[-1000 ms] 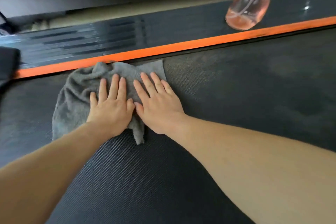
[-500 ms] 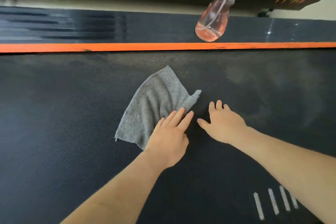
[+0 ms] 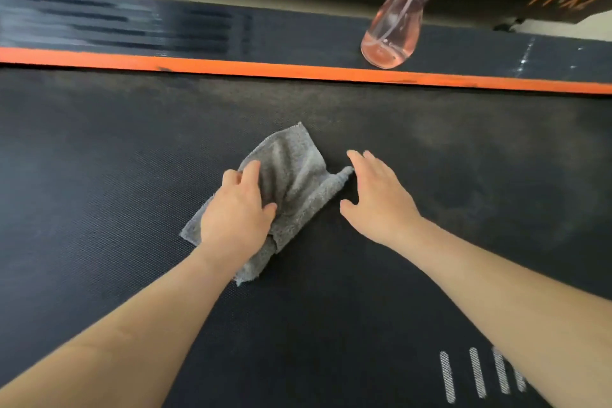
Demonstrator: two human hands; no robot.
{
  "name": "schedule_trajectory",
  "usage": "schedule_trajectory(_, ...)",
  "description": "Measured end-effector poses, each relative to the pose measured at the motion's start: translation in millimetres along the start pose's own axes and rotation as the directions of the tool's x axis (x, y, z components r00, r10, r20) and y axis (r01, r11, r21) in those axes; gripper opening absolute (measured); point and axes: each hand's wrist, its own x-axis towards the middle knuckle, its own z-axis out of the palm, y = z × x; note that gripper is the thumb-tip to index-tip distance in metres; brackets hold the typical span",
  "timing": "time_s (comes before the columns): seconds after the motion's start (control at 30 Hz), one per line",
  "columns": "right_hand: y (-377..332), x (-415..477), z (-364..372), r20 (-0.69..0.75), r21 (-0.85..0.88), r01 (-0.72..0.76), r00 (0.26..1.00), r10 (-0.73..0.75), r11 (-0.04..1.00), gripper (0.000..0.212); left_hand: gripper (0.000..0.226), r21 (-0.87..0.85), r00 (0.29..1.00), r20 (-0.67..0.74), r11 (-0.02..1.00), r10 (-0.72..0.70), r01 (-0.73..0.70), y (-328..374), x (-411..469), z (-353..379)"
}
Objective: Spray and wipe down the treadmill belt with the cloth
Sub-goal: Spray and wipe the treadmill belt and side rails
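On the side rail [image 3: 298,33] past the orange stripe [image 3: 231,69], a clear spray bottle [image 3: 394,30] — pink liquid pooled low in its base. Mid treadmill belt [image 3: 99,175], a grey cloth [image 3: 298,169], rumpled and folded over itself. Left hand [image 3: 236,219] bunching it in curled fingers; right hand [image 3: 377,202] relaxed, fingers spread, just beside its rolled corner.

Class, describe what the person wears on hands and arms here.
Nothing is worn: the left hand and right hand are bare, with no gloves, rings or watch visible. The left forearm and right forearm are uncovered to the frame edge; no sleeves show.
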Motion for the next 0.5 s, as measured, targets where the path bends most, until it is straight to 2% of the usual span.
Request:
schedule_trajectory(0.1, -15, 5, 9, -0.044, 0.166, 0.147, 0.989, -0.142, 0.975, 0.063, 0.058, -0.118, 0.991, -0.096, 0.989, -0.097, 0.086, 3, 13, -3)
schedule_trajectory(0.17, -23, 8, 18, -0.059, 0.284, 0.120, 0.992, -0.108, 0.951, 0.051, 0.057, -0.192, 0.971, -0.095, 0.961, -0.218, 0.197, 0, 22, -11)
schedule_trajectory(0.23, -15, 2, 20, 0.054, 0.493, -0.038, 0.998, 0.013, 0.869, 0.051, 0.036, -0.165, 0.966, -0.042, 0.955, -0.256, 0.246, 5, 22, -8)
schedule_trajectory(0.27, -8, -5, 20, 0.149, 0.599, -0.137, 0.987, 0.059, 0.789, 0.050, 0.023, -0.177, 0.968, -0.025, 0.955, -0.248, 0.240, 9, 19, -5)
schedule_trajectory(0.33, 13, -28, 15, 0.319, 0.705, -0.286, 0.945, 0.070, 0.649, 0.027, 0.009, -0.273, 0.978, -0.012, 0.942, -0.208, 0.197, 25, 5, 1)
schedule_trajectory(0.37, 23, -42, 11, 0.380, 0.711, -0.337, 0.923, 0.066, 0.617, 0.017, 0.006, -0.339, 0.980, -0.013, 0.923, -0.198, 0.182, 35, -6, 1)
schedule_trajectory(0.43, 47, -71, 5, 0.458, 0.726, -0.391, 0.889, 0.028, 0.565, 0.040, 0.010, -0.470, 0.983, -0.033, 0.871, -0.180, 0.144, 56, -28, 3)
schedule_trajectory(0.5, 66, -99, -2, 0.477, 0.760, -0.428, 0.878, 0.027, 0.490, 0.044, 0.013, -0.541, 0.989, -0.021, 0.833, -0.149, 0.114, 79, -47, 4)
